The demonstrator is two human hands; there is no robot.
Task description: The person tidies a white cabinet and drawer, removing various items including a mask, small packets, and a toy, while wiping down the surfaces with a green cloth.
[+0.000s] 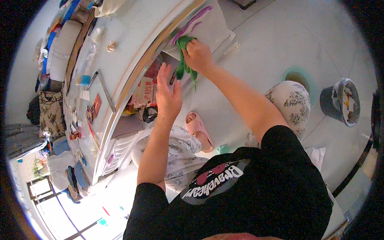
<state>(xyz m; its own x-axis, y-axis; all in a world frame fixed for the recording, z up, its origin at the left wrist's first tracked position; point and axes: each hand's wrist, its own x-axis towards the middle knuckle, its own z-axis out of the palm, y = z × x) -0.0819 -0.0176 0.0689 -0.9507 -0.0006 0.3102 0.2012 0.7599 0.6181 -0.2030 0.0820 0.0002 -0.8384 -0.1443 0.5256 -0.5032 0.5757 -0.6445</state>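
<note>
My right hand point(199, 57) grips a bunched green cloth point(187, 67) against a white panel point(210, 31) beside the table edge. Purple strokes point(192, 24) run across this panel above the cloth, and the cloth's loose ends hang below my fingers. My left hand point(168, 91) is raised just left of the cloth, fingers apart, with nothing in it. Behind the left hand, below the tabletop, sits a red and cream box point(145, 92) bearing writing. Part of that lower space is hidden by my hand.
The light tabletop point(126, 48) at left bears a blue-and-tan roll point(83, 80) and several small items. A grey waste bin point(327, 102) stands on the floor at right. Near my knee is a greenish round object point(312, 87). My foot wears a pink slipper point(207, 136).
</note>
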